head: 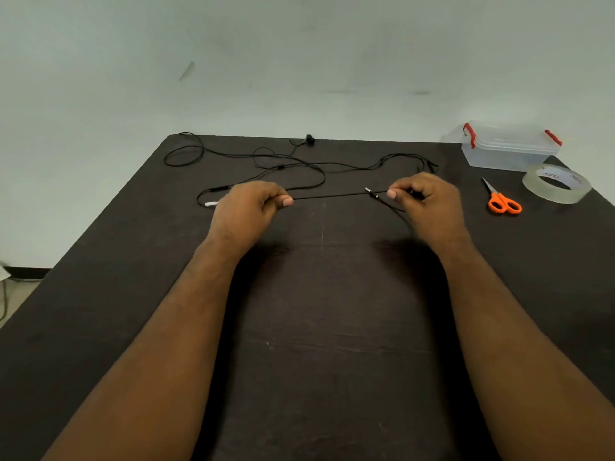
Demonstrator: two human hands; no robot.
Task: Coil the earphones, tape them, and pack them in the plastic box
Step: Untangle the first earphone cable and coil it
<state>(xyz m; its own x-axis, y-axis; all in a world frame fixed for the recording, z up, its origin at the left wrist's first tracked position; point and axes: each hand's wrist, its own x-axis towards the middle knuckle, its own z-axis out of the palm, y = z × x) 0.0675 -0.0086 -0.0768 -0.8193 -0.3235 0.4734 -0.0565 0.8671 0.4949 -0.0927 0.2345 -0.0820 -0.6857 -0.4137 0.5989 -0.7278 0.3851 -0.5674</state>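
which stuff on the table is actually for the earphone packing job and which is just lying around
For the job:
earphones, cable pinched taut between left hand and right hand
tape roll
scissors, likely for cutting tape
plastic box, lid on

Just lying about:
nothing clear; the loose black cable behind may be the same earphones or another pair

Black earphones [266, 159], orange scissors [504, 204], dark table [332, 327]

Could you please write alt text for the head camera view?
Two hands, left and right, pinch a black earphone cable taut above a dark table. A plastic box, tape roll and scissors sit far right.
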